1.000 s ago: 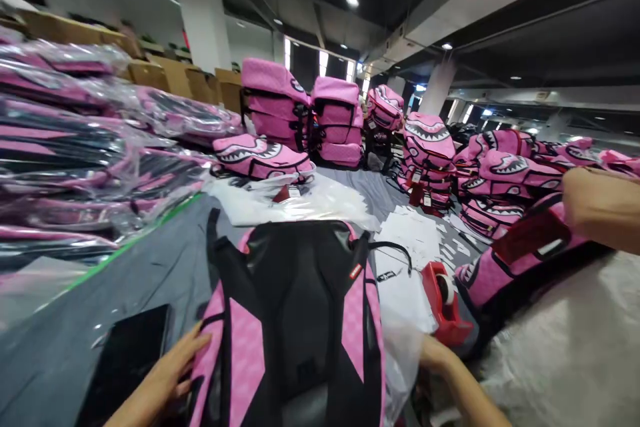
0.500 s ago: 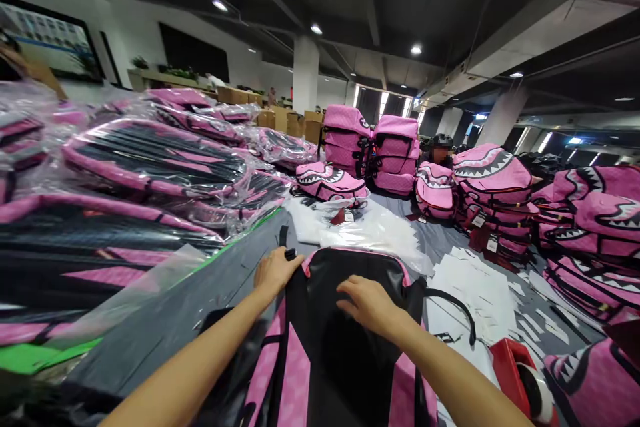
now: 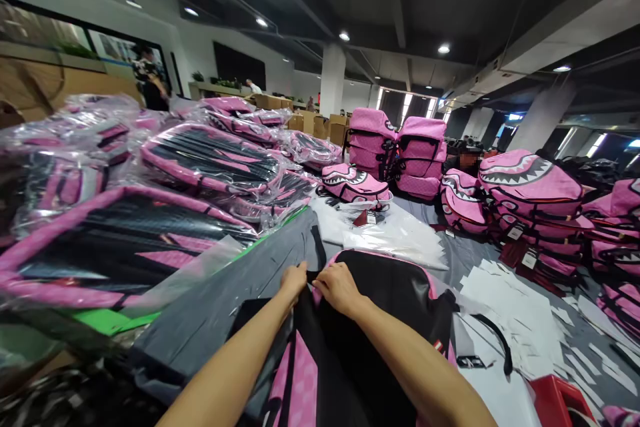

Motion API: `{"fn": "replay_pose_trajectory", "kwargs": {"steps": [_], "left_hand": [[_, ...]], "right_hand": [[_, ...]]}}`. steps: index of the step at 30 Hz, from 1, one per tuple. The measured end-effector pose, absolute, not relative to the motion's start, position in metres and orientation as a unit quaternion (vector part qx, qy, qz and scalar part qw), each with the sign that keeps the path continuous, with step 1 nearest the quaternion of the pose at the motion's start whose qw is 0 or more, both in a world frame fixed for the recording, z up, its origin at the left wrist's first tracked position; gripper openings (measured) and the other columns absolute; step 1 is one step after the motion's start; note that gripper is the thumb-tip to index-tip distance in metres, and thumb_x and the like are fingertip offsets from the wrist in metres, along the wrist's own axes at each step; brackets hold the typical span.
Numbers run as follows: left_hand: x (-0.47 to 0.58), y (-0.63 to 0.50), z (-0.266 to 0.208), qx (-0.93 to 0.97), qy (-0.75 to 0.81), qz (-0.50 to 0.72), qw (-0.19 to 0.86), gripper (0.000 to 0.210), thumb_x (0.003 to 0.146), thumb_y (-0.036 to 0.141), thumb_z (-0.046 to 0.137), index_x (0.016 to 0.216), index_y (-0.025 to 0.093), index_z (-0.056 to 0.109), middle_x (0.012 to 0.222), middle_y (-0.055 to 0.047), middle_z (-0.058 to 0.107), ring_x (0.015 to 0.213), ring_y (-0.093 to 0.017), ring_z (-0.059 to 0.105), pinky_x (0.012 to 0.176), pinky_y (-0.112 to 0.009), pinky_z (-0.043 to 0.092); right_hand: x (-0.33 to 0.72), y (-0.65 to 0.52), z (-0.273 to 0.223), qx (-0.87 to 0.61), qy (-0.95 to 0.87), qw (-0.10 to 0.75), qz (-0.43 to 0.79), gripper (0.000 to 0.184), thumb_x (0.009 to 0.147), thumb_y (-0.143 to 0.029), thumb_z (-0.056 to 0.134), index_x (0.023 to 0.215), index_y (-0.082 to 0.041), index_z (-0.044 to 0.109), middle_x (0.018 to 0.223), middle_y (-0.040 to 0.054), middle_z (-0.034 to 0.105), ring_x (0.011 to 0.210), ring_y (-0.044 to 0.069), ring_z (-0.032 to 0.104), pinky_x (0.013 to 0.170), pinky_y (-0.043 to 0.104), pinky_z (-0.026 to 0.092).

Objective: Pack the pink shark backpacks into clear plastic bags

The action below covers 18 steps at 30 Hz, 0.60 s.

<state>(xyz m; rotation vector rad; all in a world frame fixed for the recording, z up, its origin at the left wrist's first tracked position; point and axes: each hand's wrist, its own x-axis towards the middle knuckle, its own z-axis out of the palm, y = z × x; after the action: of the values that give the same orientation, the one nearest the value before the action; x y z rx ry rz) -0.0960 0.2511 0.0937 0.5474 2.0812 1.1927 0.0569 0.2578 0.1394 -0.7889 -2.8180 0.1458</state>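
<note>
A black and pink backpack (image 3: 385, 287) lies in front of me on the grey-covered table, its strap side facing up. My left hand (image 3: 294, 281) is closed on the black shoulder strap (image 3: 318, 247) at the upper left of the bag. Right beside it, my right hand (image 3: 339, 285) pinches the same strap near the bag's top corner. The fingertips of both hands almost meet, and the part of the strap between them is mostly hidden. A loose black strap end (image 3: 495, 340) curves out from the bag's right side.
Plastic-wrapped backpacks (image 3: 210, 157) are heaped on the left. Clear plastic bags (image 3: 380, 230) lie beyond the backpack, with stacked pink backpacks (image 3: 370, 140) behind them. To the right are white paper slips (image 3: 510, 307), a red tape dispenser (image 3: 555, 400) and shark-mouth backpacks (image 3: 533, 183).
My right hand has moved left from the middle of the backpack to the strap beside my left hand, and its fingers have closed. The camera view has turned left.
</note>
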Motion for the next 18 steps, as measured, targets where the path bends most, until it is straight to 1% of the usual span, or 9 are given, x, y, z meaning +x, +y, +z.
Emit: {"fn": "replay_pose_trajectory", "kwargs": {"steps": [3,6,9,11,12,13,15,17,18], "left_hand": [[-0.105,0.244,0.086,0.170,0.791,0.473,0.349,0.037,0.095,0.040,0.068,0.124,0.018,0.062,0.126,-0.009,0.065,0.111,-0.026,0.065,0.093,-0.045,0.058],[-0.108,0.233,0.089,0.159,0.757,0.515,0.369,0.035,0.097,0.044,0.064,0.118,0.016,0.064,0.114,-0.007,0.068,0.098,-0.022,0.068,0.084,-0.040,0.059],[-0.110,0.221,0.112,0.196,0.694,0.569,0.395,0.041,0.097,0.054,0.057,0.100,0.015,0.067,0.089,-0.004,0.070,0.073,-0.017,0.067,0.068,-0.033,0.057],[-0.112,0.211,0.135,0.248,0.641,0.600,0.410,0.045,0.086,0.060,0.065,0.088,0.016,0.069,0.079,-0.004,0.070,0.066,-0.018,0.067,0.063,-0.032,0.055],[-0.113,0.205,0.147,0.276,0.615,0.612,0.414,0.046,0.077,0.062,0.073,0.085,0.016,0.071,0.078,-0.004,0.071,0.068,-0.020,0.068,0.064,-0.032,0.055],[-0.113,0.199,0.159,0.304,0.591,0.621,0.415,0.049,0.066,0.062,0.080,0.084,0.017,0.072,0.079,-0.005,0.073,0.073,-0.022,0.069,0.067,-0.032,0.055],[-0.114,0.189,0.178,0.345,0.561,0.637,0.401,0.058,0.049,0.060,0.089,0.085,0.017,0.075,0.083,-0.006,0.075,0.084,-0.024,0.069,0.077,-0.033,0.054],[-0.110,0.184,0.191,0.368,0.549,0.649,0.377,0.063,0.040,0.060,0.092,0.083,0.017,0.077,0.086,-0.005,0.075,0.094,-0.026,0.066,0.086,-0.034,0.051],[-0.106,0.184,0.195,0.374,0.545,0.655,0.366,0.063,0.037,0.061,0.093,0.081,0.018,0.077,0.088,-0.005,0.074,0.099,-0.026,0.064,0.089,-0.034,0.050]], "right_hand": [[0.078,0.259,0.133,-0.220,-0.966,0.118,0.061,0.021,0.099,-0.024,0.064,0.081,-0.016,0.071,0.090,0.0075,0.076,0.096,0.019,0.065,0.091,0.030,0.041],[0.084,0.266,0.134,-0.237,-0.959,0.118,0.101,0.026,0.101,-0.024,0.059,0.081,-0.017,0.072,0.084,0.0057,0.074,0.092,0.019,0.067,0.088,0.028,0.043],[0.069,0.279,0.152,-0.319,-0.927,0.123,0.153,0.020,0.102,-0.026,0.057,0.112,-0.023,0.073,0.077,0.0002,0.070,0.081,0.018,0.068,0.074,0.025,0.044],[0.053,0.287,0.171,-0.325,-0.919,0.127,0.183,0.038,0.095,-0.025,0.067,0.133,-0.029,0.064,0.072,-0.0048,0.067,0.077,0.016,0.067,0.068,0.023,0.043],[0.047,0.290,0.181,-0.318,-0.919,0.137,0.188,0.043,0.092,-0.025,0.071,0.134,-0.031,0.064,0.072,-0.0060,0.065,0.077,0.016,0.067,0.067,0.022,0.044],[0.042,0.291,0.191,-0.316,-0.917,0.153,0.188,0.039,0.090,-0.024,0.072,0.128,-0.031,0.068,0.076,-0.0056,0.064,0.079,0.016,0.066,0.068,0.022,0.045],[0.041,0.291,0.204,-0.324,-0.909,0.204,0.165,0.018,0.090,-0.024,0.072,0.107,-0.028,0.076,0.091,-0.0017,0.066,0.093,0.018,0.066,0.077,0.024,0.048],[0.051,0.284,0.205,-0.308,-0.910,0.230,0.157,0.006,0.089,-0.023,0.072,0.094,-0.025,0.074,0.106,0.0012,0.066,0.105,0.020,0.063,0.086,0.026,0.048],[0.060,0.279,0.201,-0.290,-0.915,0.227,0.164,0.007,0.088,-0.021,0.072,0.094,-0.024,0.072,0.107,0.0012,0.066,0.105,0.019,0.062,0.086,0.027,0.049]]}}
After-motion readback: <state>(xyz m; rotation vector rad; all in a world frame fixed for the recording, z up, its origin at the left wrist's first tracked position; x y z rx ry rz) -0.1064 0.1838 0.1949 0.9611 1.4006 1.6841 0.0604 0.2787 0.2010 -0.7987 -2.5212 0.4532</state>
